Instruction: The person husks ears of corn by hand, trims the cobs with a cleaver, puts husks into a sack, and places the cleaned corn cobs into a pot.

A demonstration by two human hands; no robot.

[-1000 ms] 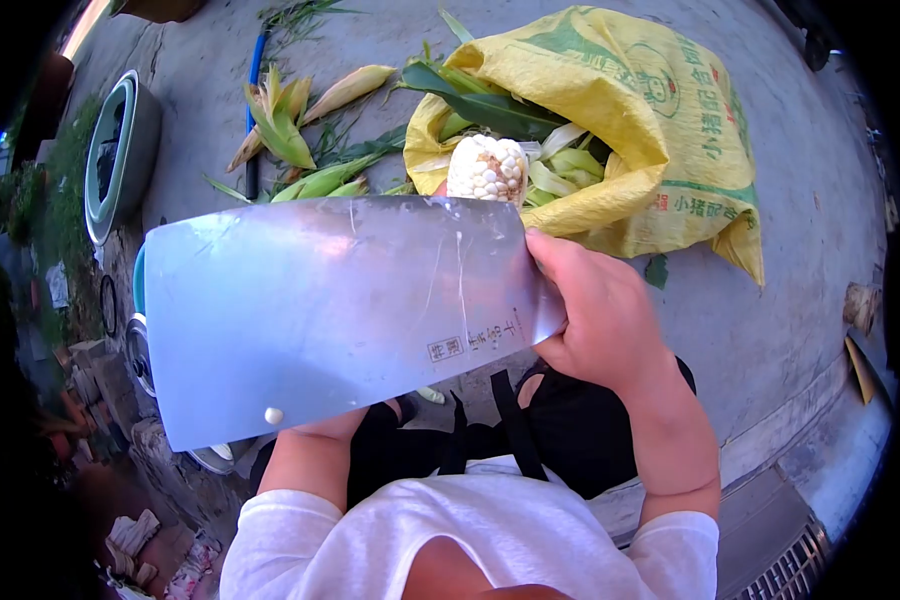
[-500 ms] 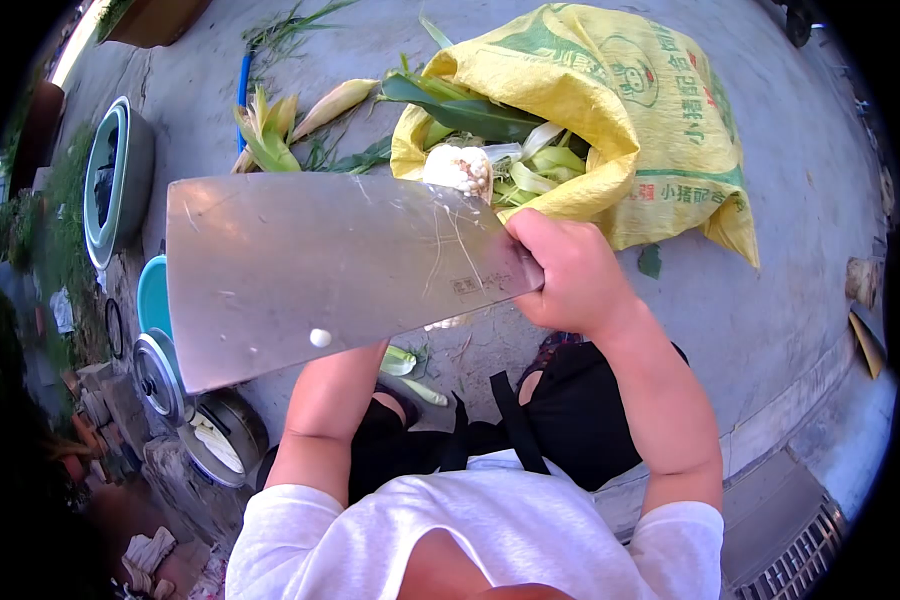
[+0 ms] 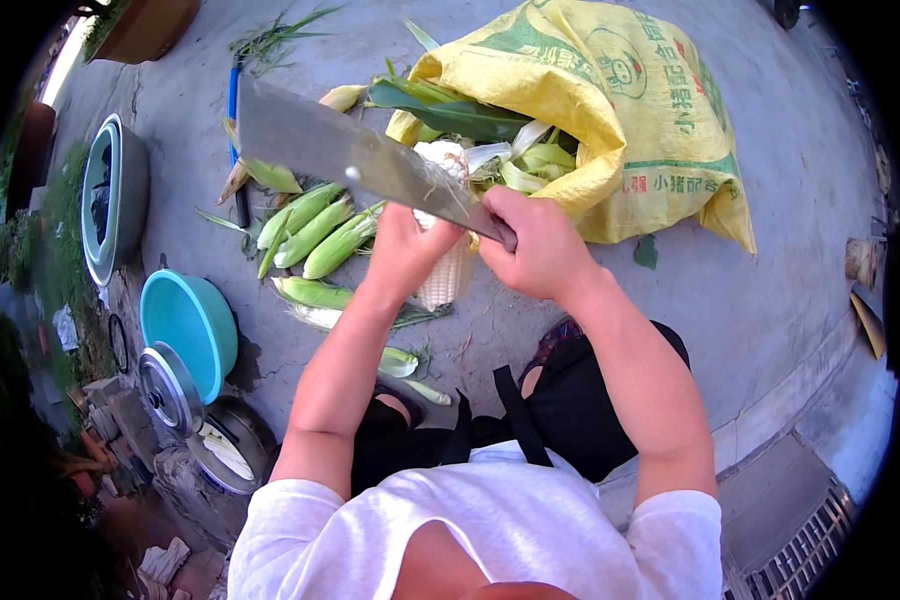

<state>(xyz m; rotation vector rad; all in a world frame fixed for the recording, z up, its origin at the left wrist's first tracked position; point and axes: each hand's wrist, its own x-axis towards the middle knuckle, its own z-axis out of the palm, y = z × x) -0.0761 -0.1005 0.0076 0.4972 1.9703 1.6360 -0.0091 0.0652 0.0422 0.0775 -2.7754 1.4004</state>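
My right hand (image 3: 538,245) is closed round the handle end of a broad cleaver (image 3: 315,135). Its blade stretches up and to the left, tilted, with a white kernel-like bit stuck on it. Below the blade, my left hand (image 3: 408,252) grips a husked white corn cob (image 3: 444,280), held upright. The blade crosses in front of the cob, so part of it is hidden; its top and lower end show. Strands of silk cling to the blade near the cob. Several corn ears in green husks (image 3: 342,240) lie on the ground left of my left hand.
A yellow woven sack (image 3: 660,150) with husks in its mouth lies just ahead. On the left are a turquoise basin (image 3: 192,325), a metal lid (image 3: 170,390), a pot holding pale cobs (image 3: 232,450) and a grey-green tub (image 3: 120,190). A blue-and-black pole (image 3: 234,110) lies ahead left.
The cleaver has risen and swung away to the upper left, now seen more edge-on. My left hand, the cob, the husked-in ears and the basin, covered before, have come into sight.
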